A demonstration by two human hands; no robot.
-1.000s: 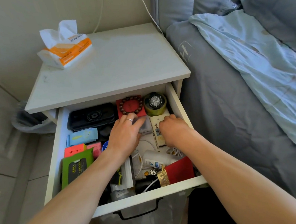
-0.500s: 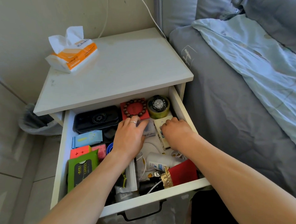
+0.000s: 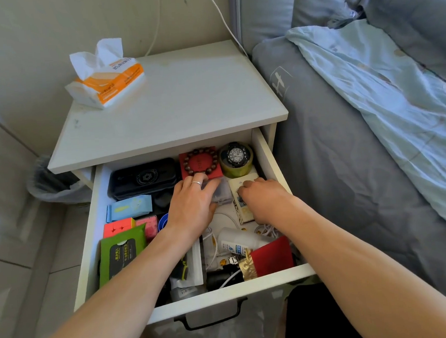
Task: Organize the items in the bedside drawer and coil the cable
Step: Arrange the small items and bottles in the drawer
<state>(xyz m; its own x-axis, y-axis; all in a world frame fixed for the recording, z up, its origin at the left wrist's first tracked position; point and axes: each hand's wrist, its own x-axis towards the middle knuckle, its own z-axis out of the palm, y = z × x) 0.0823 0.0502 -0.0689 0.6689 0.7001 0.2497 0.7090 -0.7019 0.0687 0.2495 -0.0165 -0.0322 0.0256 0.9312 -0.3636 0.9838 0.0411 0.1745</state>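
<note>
Far row looks sorted; our left hand [image 3: 192,202] rests flat on clear box [image 3: 222,194], right hand [image 3: 265,200] grips cream carton [image 3: 240,194]. Near clutter, white cable [image 3: 217,248] uncoiled: approx. half left.

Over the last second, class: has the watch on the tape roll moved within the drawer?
No. The watch still sits on the tape roll in the drawer's back right corner, right of the red box; only the camera shifted.

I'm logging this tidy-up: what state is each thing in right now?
drawer: pulled open, cluttered.
left hand: resting on a clear plastic box.
right hand: fingers curled on a cream carton, lying flat.
white cable: loose, uncoiled.
tissue pack: open, tissue sticking out.
watch: sitting on a tape roll.
</note>
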